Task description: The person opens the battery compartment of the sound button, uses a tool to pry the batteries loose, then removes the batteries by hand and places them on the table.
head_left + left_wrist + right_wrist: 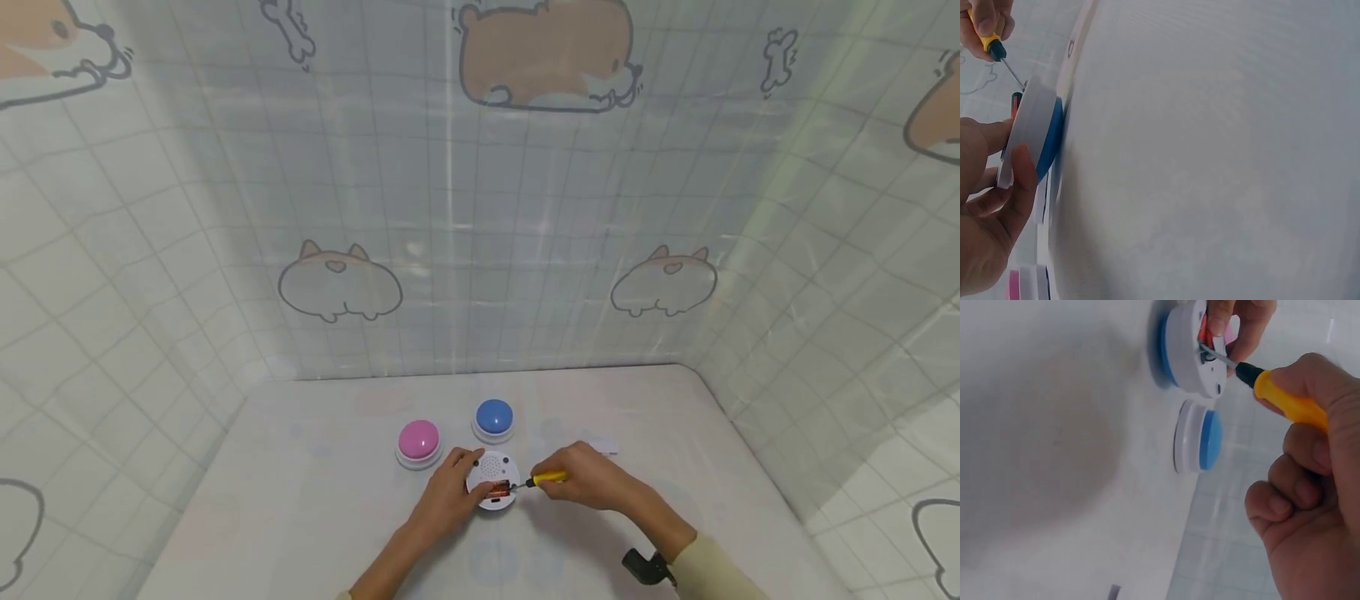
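A white round push button (491, 463) lies face down in the head view, its battery compartment uncovered and red batteries (497, 490) showing. Its blue dome (1052, 139) faces the table in the left wrist view. My left hand (448, 492) grips the push button by its edge, with the thumb over the batteries. My right hand (588, 477) holds a yellow-and-black screwdriver (1291, 403) by the handle. In the right wrist view, the screwdriver's metal tip reaches into the compartment at the end of the batteries.
Behind the hands stand a pink push button (418, 440) and a blue push button (494, 417), domes up. A small flat white piece (606, 447) lies beyond my right hand. Below the right wrist is a black object (643, 567). Grid-patterned sheeting (510, 200) surrounds the table.
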`<state>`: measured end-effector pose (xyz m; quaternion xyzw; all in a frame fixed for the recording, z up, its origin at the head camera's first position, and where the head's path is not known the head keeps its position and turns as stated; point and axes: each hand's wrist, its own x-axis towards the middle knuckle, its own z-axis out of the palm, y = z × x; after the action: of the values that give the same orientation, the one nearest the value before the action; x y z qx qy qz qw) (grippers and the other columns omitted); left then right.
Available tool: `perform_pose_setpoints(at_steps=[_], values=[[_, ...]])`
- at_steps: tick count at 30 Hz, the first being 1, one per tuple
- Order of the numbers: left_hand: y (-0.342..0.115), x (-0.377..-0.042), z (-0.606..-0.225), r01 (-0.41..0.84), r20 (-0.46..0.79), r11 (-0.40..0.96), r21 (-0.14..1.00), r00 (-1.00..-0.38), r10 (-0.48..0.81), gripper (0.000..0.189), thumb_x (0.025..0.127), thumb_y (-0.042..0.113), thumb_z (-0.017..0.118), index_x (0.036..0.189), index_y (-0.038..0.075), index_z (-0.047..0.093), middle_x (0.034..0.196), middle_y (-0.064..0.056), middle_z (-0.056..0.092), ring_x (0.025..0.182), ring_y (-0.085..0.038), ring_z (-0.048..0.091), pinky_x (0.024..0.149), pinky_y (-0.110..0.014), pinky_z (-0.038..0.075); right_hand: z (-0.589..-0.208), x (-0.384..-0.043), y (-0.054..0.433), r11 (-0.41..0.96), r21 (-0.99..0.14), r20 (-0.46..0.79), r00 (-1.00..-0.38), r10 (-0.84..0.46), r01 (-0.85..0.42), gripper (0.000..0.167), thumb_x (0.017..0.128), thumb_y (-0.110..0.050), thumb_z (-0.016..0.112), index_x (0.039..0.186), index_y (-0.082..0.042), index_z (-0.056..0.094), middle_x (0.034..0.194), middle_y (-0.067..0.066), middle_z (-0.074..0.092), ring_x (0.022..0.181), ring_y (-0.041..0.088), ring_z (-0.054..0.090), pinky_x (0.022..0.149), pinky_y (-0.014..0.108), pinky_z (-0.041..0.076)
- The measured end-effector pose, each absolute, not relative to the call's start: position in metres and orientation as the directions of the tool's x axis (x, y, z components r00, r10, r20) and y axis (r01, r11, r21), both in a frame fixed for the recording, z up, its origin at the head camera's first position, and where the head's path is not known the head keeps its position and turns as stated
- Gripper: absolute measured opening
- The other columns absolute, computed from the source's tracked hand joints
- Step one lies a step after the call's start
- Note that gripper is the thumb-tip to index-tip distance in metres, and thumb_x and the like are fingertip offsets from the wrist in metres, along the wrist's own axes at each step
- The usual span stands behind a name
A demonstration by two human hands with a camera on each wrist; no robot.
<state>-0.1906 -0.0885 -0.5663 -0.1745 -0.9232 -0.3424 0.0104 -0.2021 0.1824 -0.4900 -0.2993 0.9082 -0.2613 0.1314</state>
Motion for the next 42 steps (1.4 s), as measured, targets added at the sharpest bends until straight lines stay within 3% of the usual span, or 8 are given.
perform_pose_setpoints(at_steps=[6,13,20,42], values=[[-0.088,-0.19,-0.565,0.288,0.105,0.73,0.62,-0.952,0.287,0.061,0.091,0.038,0.075,0.144,0.014,0.055,0.125,0.001,0.057,0.09,-0.007,0.051,0.076,-0.021,0.05,-0.495,-0.203,0.186,0.648,-0.623,-0.067,-0.796,-0.601,-0.437,0.02,0.092,-0.023,0.071,0.11,-0.021,0.079,0.098,-0.014,0.073,0.077,0.005,0.059,0.071,0.023,0.052],[-0.09,-0.192,-0.565,0.31,0.118,0.718,0.623,-0.945,0.306,0.061,0.091,0.037,0.075,0.143,0.013,0.056,0.123,0.001,0.057,0.087,-0.007,0.051,0.073,-0.02,0.048,-0.497,-0.203,0.187,0.627,-0.678,-0.077,-0.811,-0.58,-0.384,0.02,0.092,-0.024,0.071,0.11,-0.02,0.079,0.101,-0.011,0.074,0.078,0.007,0.06,0.07,0.023,0.052],[-0.09,-0.193,-0.567,0.312,0.113,0.725,0.614,-0.944,0.31,0.06,0.092,0.038,0.074,0.143,0.013,0.055,0.124,0.001,0.057,0.088,-0.006,0.05,0.074,-0.021,0.048,-0.501,-0.205,0.191,0.614,-0.737,-0.109,-0.847,-0.52,-0.282,0.019,0.094,-0.026,0.07,0.109,-0.019,0.079,0.102,-0.006,0.075,0.078,0.013,0.058,0.063,0.024,0.046],[-0.09,-0.19,-0.565,0.315,0.126,0.722,0.616,-0.944,0.304,0.059,0.093,0.037,0.072,0.144,0.012,0.055,0.122,0.002,0.057,0.09,-0.006,0.05,0.076,-0.022,0.048,-0.505,-0.203,0.193,0.581,-0.784,-0.122,-0.864,-0.488,-0.217,0.018,0.092,-0.027,0.073,0.107,-0.02,0.079,0.101,-0.004,0.074,0.084,0.018,0.059,0.071,0.028,0.049]])
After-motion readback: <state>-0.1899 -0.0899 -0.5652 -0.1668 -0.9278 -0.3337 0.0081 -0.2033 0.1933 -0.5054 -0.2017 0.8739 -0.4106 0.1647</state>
